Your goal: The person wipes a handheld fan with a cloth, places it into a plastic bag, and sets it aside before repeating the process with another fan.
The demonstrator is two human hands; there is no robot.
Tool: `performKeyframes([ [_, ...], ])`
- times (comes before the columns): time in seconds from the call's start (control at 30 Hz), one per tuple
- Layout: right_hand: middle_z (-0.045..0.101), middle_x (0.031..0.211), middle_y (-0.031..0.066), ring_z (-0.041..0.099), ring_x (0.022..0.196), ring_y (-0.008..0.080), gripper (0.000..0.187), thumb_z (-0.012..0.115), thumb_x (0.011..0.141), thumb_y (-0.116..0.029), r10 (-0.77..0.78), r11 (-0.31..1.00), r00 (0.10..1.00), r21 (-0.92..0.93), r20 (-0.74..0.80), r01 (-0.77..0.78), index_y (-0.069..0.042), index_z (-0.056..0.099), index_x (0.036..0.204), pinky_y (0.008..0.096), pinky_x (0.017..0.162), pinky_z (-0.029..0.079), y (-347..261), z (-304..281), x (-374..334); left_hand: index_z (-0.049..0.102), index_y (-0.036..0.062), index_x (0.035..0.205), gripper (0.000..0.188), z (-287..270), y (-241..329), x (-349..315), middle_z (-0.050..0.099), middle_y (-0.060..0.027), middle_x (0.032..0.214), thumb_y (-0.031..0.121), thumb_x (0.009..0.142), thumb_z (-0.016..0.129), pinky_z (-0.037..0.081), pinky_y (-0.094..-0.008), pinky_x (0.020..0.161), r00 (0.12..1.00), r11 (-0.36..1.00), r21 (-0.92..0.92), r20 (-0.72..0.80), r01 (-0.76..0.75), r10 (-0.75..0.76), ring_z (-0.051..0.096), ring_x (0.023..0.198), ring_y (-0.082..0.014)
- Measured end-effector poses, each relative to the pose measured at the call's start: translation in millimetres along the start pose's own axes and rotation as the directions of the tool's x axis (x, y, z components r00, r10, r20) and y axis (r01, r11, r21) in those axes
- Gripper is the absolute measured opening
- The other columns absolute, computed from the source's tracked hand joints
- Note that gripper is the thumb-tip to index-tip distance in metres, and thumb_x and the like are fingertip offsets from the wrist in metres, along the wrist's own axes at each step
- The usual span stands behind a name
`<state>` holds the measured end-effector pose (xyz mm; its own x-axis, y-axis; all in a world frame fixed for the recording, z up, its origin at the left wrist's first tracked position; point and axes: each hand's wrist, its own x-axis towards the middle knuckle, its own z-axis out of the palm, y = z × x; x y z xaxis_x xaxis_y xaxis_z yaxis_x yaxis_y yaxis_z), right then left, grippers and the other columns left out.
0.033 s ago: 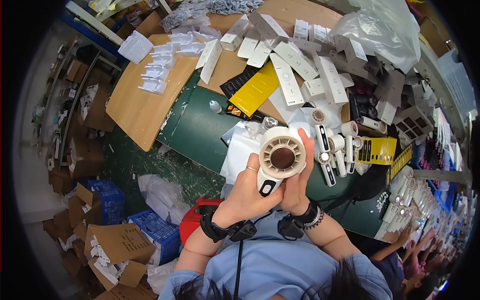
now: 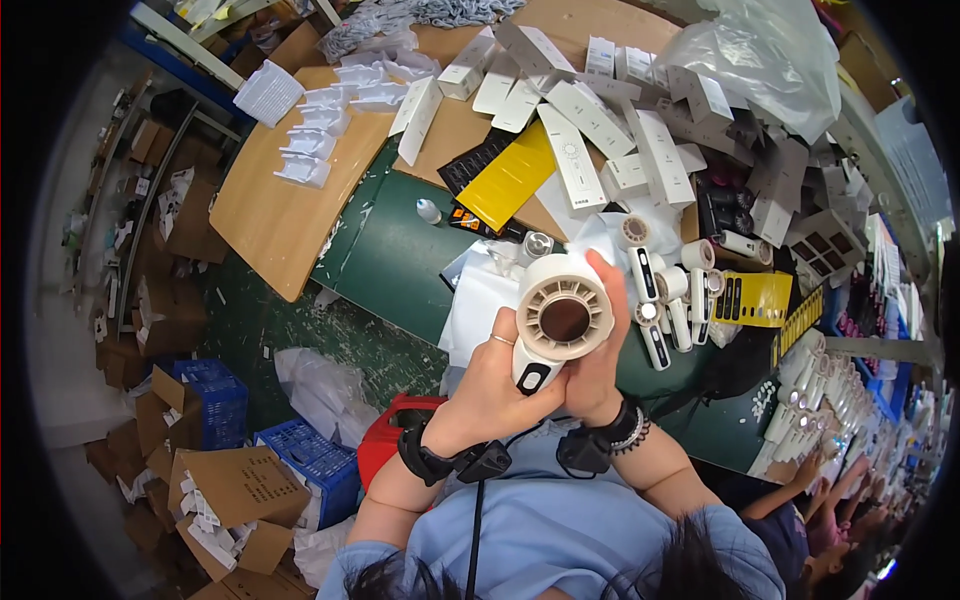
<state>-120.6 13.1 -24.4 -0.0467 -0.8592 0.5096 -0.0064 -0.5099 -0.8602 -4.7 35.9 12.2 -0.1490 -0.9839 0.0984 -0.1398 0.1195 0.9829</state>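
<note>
I hold a white handheld fan (image 2: 565,262) in front of me, its round ribbed head tilted up and a dark opening at its centre. My left hand (image 2: 490,385) is wrapped round the handle, just below a black button panel. Against the right side of the head and handle, my right hand (image 2: 603,350) is pressed, fingers pointing up; part of its grip is hidden behind the fan. To the right on the green table (image 2: 390,250) lie several similar white fans (image 2: 676,310). Beneath and behind my hands is a white sheet (image 2: 475,310).
White boxes (image 2: 572,160) are piled at the back, near yellow sticker sheets (image 2: 510,180) and a clear plastic bag (image 2: 760,60). White trays (image 2: 308,145) stand on a wooden board (image 2: 265,220). Blue crates (image 2: 215,400) and an open carton (image 2: 240,485) sit lower left. Co-workers' arms (image 2: 800,480) show lower right.
Almost nothing differs. My right hand's fingers have shifted slightly up and to the left along the fan; the view has moved a little.
</note>
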Motion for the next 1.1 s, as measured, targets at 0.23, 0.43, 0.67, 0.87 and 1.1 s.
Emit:
performKeyframes([
  [0.23,0.053,0.105,0.0178,0.053,0.093,0.0235,0.028,0.034,0.094,-0.024,0.063,0.878,0.939,0.429,0.338,-0.213,-0.004,0.050,0.105,0.0304,0.078,0.046,15,-9,42,0.039,-0.0020,0.105,0.044,-4,1,-8,0.060,-0.0200,0.088,0.010,0.073,0.066,0.048,-0.0335,0.069,0.998,0.994,0.102,0.051,0.037,-0.042,0.064,0.084,-0.0300],
  [0.43,0.058,0.090,0.0186,0.055,0.082,0.0230,0.042,0.028,0.094,-0.030,0.255,0.258,0.719,0.672,0.646,-0.695,0.000,0.056,0.087,0.0325,0.073,0.046,32,-10,40,0.039,-0.0033,0.110,0.049,-1,-16,-17,0.060,-0.0204,0.091,0.012,0.073,0.067,0.048,-0.0333,0.071,0.985,0.987,0.093,0.104,0.131,-0.141,0.064,0.085,-0.0304],
  [0.67,0.056,0.088,0.0177,0.056,0.074,0.0235,0.036,0.028,0.095,-0.027,0.263,0.072,0.605,0.610,0.752,-0.789,-0.003,0.053,0.086,0.0314,0.069,0.048,39,-13,38,0.037,-0.0044,0.119,0.058,-3,-17,-16,0.059,-0.0198,0.096,0.013,0.072,0.067,0.048,-0.0322,0.074,0.971,0.983,0.075,0.157,0.169,-0.179,0.062,0.088,-0.0259],
  [0.87,0.059,0.098,0.0187,0.058,0.088,0.0246,0.036,0.029,0.095,-0.026,0.581,0.420,0.699,0.582,0.417,-0.697,-0.001,0.055,0.095,0.0339,0.080,0.047,33,-10,36,0.039,-0.0032,0.111,0.050,-10,-27,-7,0.058,-0.0162,0.094,0.013,0.073,0.067,0.046,-0.0300,0.075,0.965,0.966,-0.069,0.106,0.249,-0.242,0.057,0.087,-0.0170],
  [1.1,0.057,0.116,0.0137,0.051,0.108,0.0318,0.029,0.049,0.084,-0.009,-0.188,0.923,0.859,-0.213,0.476,0.320,-0.004,0.058,0.111,0.0403,0.101,0.032,11,-20,23,0.037,-0.0028,0.116,0.055,-19,-35,-13,0.056,-0.0139,0.098,0.010,0.072,0.066,0.045,-0.0288,0.076,0.965,0.968,0.028,0.078,0.248,-0.249,0.055,0.089,-0.0159],
])
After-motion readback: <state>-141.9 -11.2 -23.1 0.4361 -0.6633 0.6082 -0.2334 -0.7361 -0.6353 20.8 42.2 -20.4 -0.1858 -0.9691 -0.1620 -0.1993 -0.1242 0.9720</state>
